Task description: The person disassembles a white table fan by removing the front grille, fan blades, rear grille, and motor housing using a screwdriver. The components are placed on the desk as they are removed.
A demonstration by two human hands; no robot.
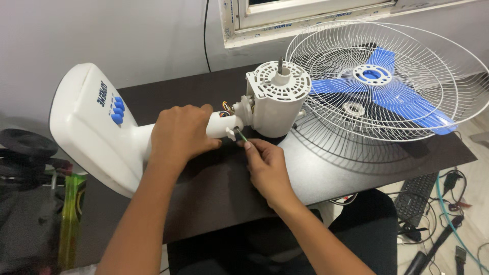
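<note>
Black bench (331, 178) carries a dismantled white fan lying on its side. Nearest, the right hand (267, 170) pinches a thin green-handled tool (241, 135), probably a small screwdriver, its tip set at the joint just beyond the fingers; the grip is clenched on the tool. Beside it, the left hand (179, 135) is wrapped tight around the neck (223, 125) of the fan, holding it down against the bench. Left of that grip the neck widens into the base (91, 127) with blue buttons, which hangs partly over the bench edge. Just past the tool tip stands the motor housing (277, 97), shaft up, with coloured wires (227, 107) showing at the joint. Farther off, right of the right hand, the wire guard (382, 81) lies flat with the blue blade (397, 94) inside it. On the floor below sit a keyboard (415, 196) and loose cables.

Risk, as I judge it: the tool is slim and held only by fingertips, so a slip could drive it into the left thumb or nick the exposed wires. With the base overhanging, a loosened left grip could let the fan roll or tip.
</note>
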